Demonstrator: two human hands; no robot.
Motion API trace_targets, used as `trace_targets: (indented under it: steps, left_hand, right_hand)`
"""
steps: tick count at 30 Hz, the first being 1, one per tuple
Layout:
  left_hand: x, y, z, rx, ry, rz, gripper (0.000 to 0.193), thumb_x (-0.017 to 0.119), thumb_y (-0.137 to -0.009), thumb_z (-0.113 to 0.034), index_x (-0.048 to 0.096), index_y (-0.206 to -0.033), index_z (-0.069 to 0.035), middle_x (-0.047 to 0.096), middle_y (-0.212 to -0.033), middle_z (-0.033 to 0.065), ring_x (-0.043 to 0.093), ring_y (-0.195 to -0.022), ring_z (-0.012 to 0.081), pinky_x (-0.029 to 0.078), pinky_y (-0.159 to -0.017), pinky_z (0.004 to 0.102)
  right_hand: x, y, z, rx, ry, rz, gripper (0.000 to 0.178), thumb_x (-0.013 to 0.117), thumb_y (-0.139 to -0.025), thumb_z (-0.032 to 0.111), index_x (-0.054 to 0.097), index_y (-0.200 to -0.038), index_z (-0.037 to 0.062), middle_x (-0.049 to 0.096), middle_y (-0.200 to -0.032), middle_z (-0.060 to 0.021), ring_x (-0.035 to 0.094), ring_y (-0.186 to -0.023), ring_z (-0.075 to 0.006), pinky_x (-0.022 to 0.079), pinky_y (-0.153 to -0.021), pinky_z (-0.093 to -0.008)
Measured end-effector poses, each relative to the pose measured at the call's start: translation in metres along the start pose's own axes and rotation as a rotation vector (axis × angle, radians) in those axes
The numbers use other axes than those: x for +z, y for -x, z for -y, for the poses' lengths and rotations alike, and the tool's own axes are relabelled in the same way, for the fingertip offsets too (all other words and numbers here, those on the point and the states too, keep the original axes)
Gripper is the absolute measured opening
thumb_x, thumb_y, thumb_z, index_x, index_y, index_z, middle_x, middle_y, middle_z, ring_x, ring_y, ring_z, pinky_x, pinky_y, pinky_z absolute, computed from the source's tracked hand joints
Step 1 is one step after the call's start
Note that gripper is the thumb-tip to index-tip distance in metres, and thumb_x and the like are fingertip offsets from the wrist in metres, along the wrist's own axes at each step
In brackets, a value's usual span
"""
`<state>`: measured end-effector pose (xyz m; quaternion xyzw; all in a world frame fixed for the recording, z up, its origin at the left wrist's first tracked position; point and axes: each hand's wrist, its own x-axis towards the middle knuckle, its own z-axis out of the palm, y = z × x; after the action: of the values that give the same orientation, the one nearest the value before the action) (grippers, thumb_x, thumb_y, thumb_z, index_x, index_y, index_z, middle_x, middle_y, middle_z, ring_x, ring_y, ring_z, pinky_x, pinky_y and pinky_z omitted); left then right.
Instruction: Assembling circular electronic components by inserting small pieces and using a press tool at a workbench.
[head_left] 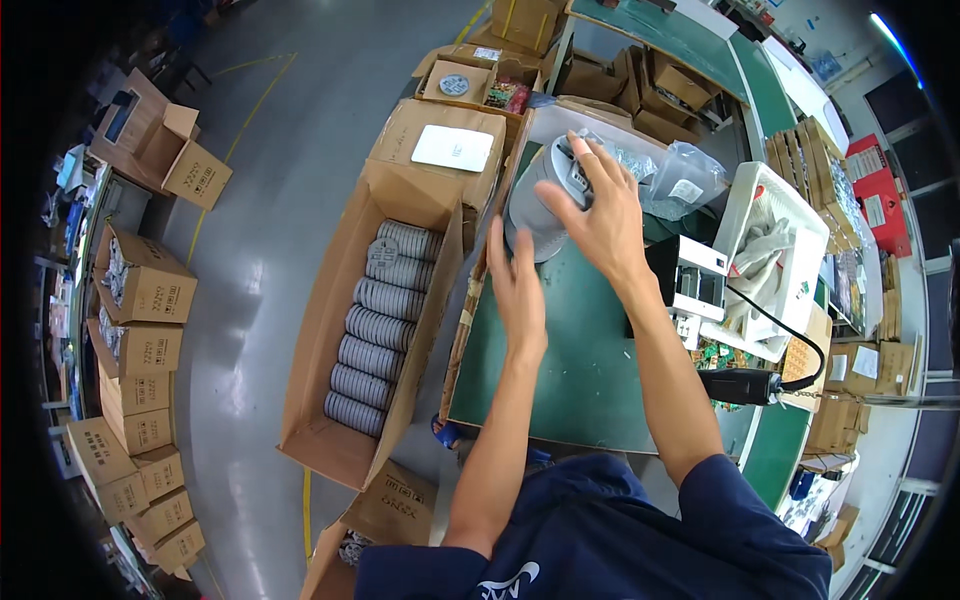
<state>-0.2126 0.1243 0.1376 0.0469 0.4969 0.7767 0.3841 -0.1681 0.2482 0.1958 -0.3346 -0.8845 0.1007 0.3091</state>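
Observation:
A stack of round grey discs (pixel 536 222) stands at the far left of the green workbench (pixel 570 360). My right hand (pixel 606 212) is spread over the top and right side of the stack, fingers stretched and thumb apart. At its near left side is my left hand (pixel 518 300), open with the fingers extended; whether it touches the discs cannot be told. Left of the bench, a long open carton (pixel 297 415) holds several rows of similar grey discs (pixel 378 297), standing on edge. One loose disc (pixel 382 253) lies flat across the far rows.
Clear plastic bags (pixel 688 180) lie beyond my right hand. A black-and-white device (pixel 697 275) and a white bin (pixel 748 185) of grey items stand to the right. A black tool (pixel 738 386) with a cable hangs near my right forearm. Cartons (pixel 150 405) line the far left.

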Motion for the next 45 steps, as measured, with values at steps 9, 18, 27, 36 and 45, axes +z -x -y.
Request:
trace_targets:
  steps: [9, 18, 27, 36, 45]
  left_hand:
    - [0.032, -0.067, -0.036, 0.051, -0.335, 0.271, 0.108, 0.051, -0.092, -0.074, 0.019, -0.161, 0.002, 0.016, -0.166, 0.0302, 0.009, -0.157, 0.0386, 0.013, -0.126, 0.0452]
    - [0.054, -0.046, -0.048, 0.053, -0.42, 0.185, 0.117, 0.056, -0.09, -0.073, 0.016, -0.156, 0.015, 0.016, -0.164, 0.0351, 0.01, -0.156, 0.0421, 0.013, -0.126, 0.0442]
    - [0.117, 0.015, -0.027, 0.207, -0.457, 0.277, 0.114, 0.058, -0.093, -0.069, 0.014, -0.155, 0.017, 0.019, -0.162, 0.037, 0.016, -0.155, 0.0434, 0.016, -0.125, 0.043]
    - [0.069, 0.077, 0.029, -0.042, -0.367, 0.273, 0.095, 0.054, -0.101, -0.056, 0.019, -0.153, 0.016, 0.033, -0.156, 0.0345, 0.038, -0.144, 0.0429, 0.03, -0.117, 0.0418]
    - [0.02, 0.03, 0.102, -0.26, -0.53, 0.182, 0.103, 0.048, -0.099, -0.066, 0.018, -0.156, 0.015, 0.032, -0.159, 0.033, 0.036, -0.147, 0.0406, 0.03, -0.119, 0.0394]
  right_hand:
    - [0.013, 0.02, -0.005, 0.625, -0.848, -0.161, 0.071, 0.068, -0.097, 0.045, 0.045, -0.152, 0.0065, 0.058, -0.139, -0.0137, 0.053, -0.126, -0.0239, 0.044, -0.103, -0.0359]
    - [-0.009, 0.015, 0.0, 0.74, -1.184, -0.152, 0.063, 0.06, -0.102, 0.045, 0.044, -0.15, 0.0076, 0.057, -0.137, -0.0082, 0.054, -0.122, -0.0202, 0.042, -0.098, -0.0287]
    - [-0.051, 0.052, -0.026, 0.594, -1.394, -0.551, 0.05, 0.055, -0.106, 0.033, 0.046, -0.144, 0.0006, 0.06, -0.127, -0.0102, 0.058, -0.114, -0.0142, 0.045, -0.1, -0.0314]
    - [-0.041, 0.147, -0.027, 0.817, -1.139, -0.595, 0.051, 0.054, -0.107, 0.033, 0.046, -0.145, 0.0, 0.057, -0.132, -0.012, 0.057, -0.115, -0.0179, 0.045, -0.102, -0.0319]
    - [0.047, 0.187, -0.056, 0.907, -1.018, -0.554, 0.052, 0.051, -0.108, 0.034, 0.046, -0.145, -0.0027, 0.057, -0.132, -0.0149, 0.054, -0.118, -0.019, 0.043, -0.103, -0.0316]
